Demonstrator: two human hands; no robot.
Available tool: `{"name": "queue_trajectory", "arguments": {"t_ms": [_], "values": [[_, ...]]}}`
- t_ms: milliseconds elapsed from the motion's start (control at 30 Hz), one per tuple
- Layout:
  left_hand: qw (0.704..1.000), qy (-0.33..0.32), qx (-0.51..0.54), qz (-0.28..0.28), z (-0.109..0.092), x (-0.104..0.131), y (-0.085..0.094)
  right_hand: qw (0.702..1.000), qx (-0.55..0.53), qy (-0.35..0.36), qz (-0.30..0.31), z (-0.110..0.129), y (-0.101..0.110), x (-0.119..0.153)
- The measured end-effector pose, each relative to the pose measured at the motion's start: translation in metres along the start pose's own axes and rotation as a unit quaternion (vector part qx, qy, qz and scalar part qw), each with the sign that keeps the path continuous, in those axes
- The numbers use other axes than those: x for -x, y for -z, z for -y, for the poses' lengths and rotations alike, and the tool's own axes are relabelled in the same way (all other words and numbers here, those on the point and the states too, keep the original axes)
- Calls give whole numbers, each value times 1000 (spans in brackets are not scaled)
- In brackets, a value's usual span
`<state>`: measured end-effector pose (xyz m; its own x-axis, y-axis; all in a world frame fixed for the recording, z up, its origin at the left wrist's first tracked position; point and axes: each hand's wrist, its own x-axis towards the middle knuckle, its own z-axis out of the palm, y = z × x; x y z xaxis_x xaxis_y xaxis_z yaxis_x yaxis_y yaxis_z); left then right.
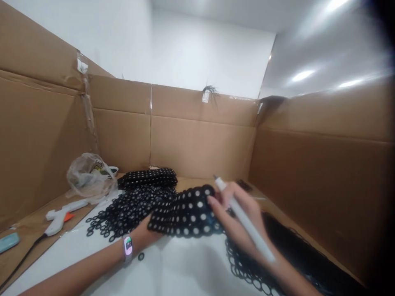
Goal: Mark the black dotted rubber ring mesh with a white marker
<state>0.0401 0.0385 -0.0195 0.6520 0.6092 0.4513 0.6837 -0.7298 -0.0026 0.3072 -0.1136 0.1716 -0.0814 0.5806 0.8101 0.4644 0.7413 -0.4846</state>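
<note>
My left hand (148, 230), with a band on its wrist, grips the left end of a black sheet of joined rings (185, 211), its fingers mostly hidden beneath it. The sheet is raised above the white work surface (182, 267), its holes showing as pale dots. My right hand (240, 218) is closed around a white pen-shaped tool (251, 230), slanted with its dark tip up and to the left. The right thumb is at the sheet's right edge. Behind the left hand lies a pile of loose black rings (132, 207).
Folded dotted black sheets (151, 176) lie behind the pile. At the left are a corded white glue gun (58, 218), a clear plastic bag (89, 176) and a light-blue object (9, 242). More joined rings (247, 267) lie at the right. Cardboard walls (197, 139) enclose the table.
</note>
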Motion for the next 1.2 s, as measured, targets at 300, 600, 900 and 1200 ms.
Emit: {"name": "queue_trajectory", "arguments": {"t_ms": [300, 600, 900, 1200], "values": [[992, -10, -126, -17, 67, -33, 15, 989, 82, -73, -97, -14, 63, 23], [989, 58, -117, -69, 71, -58, 39, 950, 83, -247, -171, -82, 73, 70], [992, -97, -80, 17, -8, -10, 3, 925, 60, -342, -154, -111, 56, 137], [993, -12, -116, 8, 34, -55, 4, 918, 30, -362, -159, -106, 42, 152]]}}
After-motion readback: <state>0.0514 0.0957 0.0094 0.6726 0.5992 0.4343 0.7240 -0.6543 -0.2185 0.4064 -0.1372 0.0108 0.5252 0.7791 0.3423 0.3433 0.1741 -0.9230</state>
